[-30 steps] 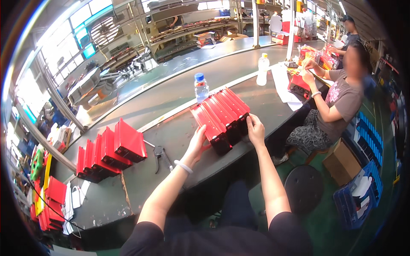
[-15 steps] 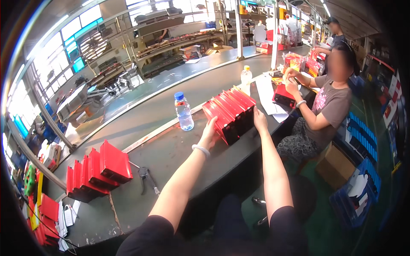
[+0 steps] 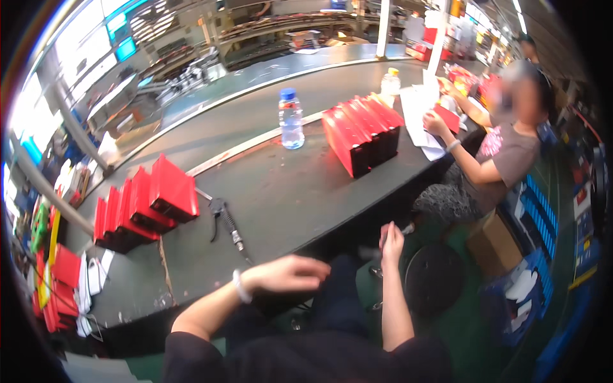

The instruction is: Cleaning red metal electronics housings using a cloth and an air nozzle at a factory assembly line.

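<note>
My left hand [image 3: 290, 273] hovers over the near edge of the workbench, fingers stretched out and slightly blurred, with nothing in it. Lower than the bench edge, my right hand [image 3: 392, 244] is closed with its fingers curled; a blurred greyish shape shows beside it, and what it holds, if anything, I cannot make out. A row of red box-like cases with black sides [image 3: 364, 134] stands upright on the bench, apart from both hands. Farther left is a second row of red cases [image 3: 150, 201]. An air blow gun [image 3: 225, 220] lies beside that row, its hose end toward my left hand.
A clear bottle with a blue cap [image 3: 291, 121] stands behind the cases, and a yellow-capped bottle [image 3: 390, 83] farther back. A co-worker [image 3: 504, 147] sits at the right, handling a red case beside white paper [image 3: 418, 118]. A round dark stool [image 3: 434, 277] and a cardboard box [image 3: 493, 246] are below.
Both my hands have let go of the row of red cases on the right and drawn back toward my body. The row stays on the bench. The view has shifted.
</note>
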Tool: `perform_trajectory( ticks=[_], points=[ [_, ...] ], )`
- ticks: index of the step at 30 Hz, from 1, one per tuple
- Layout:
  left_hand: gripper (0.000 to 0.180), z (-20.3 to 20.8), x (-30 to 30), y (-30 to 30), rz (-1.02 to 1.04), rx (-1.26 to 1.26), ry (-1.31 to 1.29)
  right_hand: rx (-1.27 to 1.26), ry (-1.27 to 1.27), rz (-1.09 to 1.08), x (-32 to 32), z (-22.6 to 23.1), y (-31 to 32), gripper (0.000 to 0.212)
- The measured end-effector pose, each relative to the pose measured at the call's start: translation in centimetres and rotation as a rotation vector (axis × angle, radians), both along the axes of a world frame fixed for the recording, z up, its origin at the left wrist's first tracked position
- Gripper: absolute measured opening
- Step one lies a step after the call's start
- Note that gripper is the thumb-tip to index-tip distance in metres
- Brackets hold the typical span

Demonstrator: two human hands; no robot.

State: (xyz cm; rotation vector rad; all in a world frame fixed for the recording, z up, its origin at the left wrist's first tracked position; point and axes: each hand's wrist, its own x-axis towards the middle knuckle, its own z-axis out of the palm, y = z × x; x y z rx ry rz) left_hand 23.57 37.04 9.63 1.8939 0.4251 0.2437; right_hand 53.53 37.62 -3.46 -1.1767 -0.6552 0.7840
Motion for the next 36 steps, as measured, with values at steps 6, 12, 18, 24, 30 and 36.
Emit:
perform_trajectory(
  ticks=[6, 12, 18, 24, 30, 36],
  points=[
    [0.032, -3.4, -7.2, -8.9, 0.306, -0.479, 0.068, -0.298, 0.032, 0.106, -1.0, -2.7, -7.8, 0.027],
    [0.03, -7.2, -9.6, -11.6, 0.861, -0.38, -0.107, 0.005, -0.067, 0.506, -12.0, 9.7, 0.4, 0.013],
    [0.027, -5.6, -11.6, -15.1, 0.937, -0.607, -0.421, 0.272, -0.589, 0.789, -32.4, 18.9, 8.2, 0.028],
    [0.027, -6.1, -15.5, -18.6, 1.088, -0.582, -0.535, 0.312, -1.054, 0.506, -44.4, 15.0, 14.2, 0.048],
    [0.028, -6.2, -19.7, -22.5, 1.38, -0.599, -0.592, 0.332, -0.966, 0.43, -46.8, 14.9, 14.0, 0.041],
    [0.033, -4.0, -20.2, -21.2, 1.34, -0.428, -0.696, 0.292, -0.747, 0.461, -42.0, 17.4, 18.1, 0.046]
  ],
)
